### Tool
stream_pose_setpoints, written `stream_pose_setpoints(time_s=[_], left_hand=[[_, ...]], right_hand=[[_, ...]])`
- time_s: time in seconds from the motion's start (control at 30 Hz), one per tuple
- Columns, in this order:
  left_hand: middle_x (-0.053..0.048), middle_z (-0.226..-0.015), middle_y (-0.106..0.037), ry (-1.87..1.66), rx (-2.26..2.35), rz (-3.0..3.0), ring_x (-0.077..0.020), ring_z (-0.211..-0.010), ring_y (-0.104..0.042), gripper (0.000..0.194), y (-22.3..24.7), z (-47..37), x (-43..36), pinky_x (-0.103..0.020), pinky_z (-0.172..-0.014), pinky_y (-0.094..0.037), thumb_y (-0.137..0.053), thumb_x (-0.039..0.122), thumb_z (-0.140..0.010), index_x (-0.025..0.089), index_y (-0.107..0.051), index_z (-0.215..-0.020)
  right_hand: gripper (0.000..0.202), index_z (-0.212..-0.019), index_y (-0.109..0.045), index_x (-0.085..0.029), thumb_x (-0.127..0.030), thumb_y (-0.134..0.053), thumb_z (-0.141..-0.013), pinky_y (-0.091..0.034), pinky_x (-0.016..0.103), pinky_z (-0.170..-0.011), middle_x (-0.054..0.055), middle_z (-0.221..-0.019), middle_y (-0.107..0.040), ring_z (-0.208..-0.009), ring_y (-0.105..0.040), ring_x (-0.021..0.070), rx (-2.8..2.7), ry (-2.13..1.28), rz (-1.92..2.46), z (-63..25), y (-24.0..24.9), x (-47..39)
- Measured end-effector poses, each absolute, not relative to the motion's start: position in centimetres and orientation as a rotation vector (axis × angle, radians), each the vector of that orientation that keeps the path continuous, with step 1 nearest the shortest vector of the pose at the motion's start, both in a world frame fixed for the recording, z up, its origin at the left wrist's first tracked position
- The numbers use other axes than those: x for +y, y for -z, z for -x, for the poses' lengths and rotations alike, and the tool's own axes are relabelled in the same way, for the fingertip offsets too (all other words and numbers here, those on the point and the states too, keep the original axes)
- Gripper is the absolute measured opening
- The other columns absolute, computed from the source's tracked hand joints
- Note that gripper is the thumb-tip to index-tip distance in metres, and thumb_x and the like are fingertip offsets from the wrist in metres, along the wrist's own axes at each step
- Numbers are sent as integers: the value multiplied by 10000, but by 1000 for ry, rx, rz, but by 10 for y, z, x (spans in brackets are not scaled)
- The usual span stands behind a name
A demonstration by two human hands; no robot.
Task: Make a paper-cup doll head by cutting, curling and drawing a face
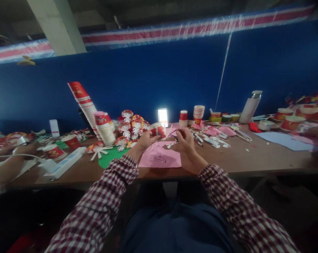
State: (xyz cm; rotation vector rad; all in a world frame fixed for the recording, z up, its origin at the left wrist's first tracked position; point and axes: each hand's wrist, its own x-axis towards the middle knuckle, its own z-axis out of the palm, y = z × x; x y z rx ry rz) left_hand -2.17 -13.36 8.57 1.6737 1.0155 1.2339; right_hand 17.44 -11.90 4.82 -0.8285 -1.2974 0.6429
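**Left hand grips a red paper cup above a pink sheet at a crowded craft table**

Taking the marked pink sheet (160,157) near the table's front edge as the centre of the clock, the red-and-white paper cup (158,132) is tilted over on its side at 12 o'clock. The left hand (145,140), at 11 o'clock, has its fingers closed around the cup. The right hand (185,138), at 2 o'clock, is apart from the cup, thumb and fingers drawn together; whether something thin is pinched between them cannot be told. Both sleeves are checkered.

Beyond the cup, at 12, a small bright rectangle (163,116) glares in front of the blue partition (148,77). Paper figure cutouts (130,127) cluster at 10, with a tall leaning stack of cups (86,105) farther out. A green sheet (110,157) lies at 9; past it are a white power strip (67,163) and another person's hand (23,149).

A short cup stack (183,118) stands at 1, and a taller cup stack (199,114) at 2. Pens (198,138) lie just beside the right hand, at 2, among paper scraps. Well apart, a pale flask (250,109) leans at 2 and a light blue sheet (284,140) lies at 3.
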Motion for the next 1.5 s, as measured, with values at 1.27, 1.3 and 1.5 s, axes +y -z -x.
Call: stream_pose_setpoints(time_s=[1.27,1.3,1.5], left_hand=[[-8,-598,-668,-1068,1052,-1678,-183,-632,-663,361,-94,15,-101,-297,-655,-515,-854,208,-538,108,-645,-814],[4,-568,-650,-1081,1060,-1669,-174,-608,-653,346,-93,15,-100,-286,-635,-513,-856,205,-536,114,-637,-787],[7,-544,-633,-1119,1058,-1612,-166,-606,-643,295,-91,13,-96,-288,-638,-519,-847,184,-554,121,-634,-747]], right_hand=[[299,-706,-634,-176,-116,-829,-487,-518,254,-565,-3,-650,-687,-637,-638,163,-1803,-1062,702,-167,-85,-71],[293,-703,-637,-177,-120,-827,-488,-517,257,-571,-2,-653,-689,-644,-637,165,-1803,-1062,700,-166,-84,-70],[263,-696,-641,-182,-155,-825,-510,-504,239,-551,-13,-621,-676,-621,-623,154,-1805,-1042,708,-164,-82,-62]])
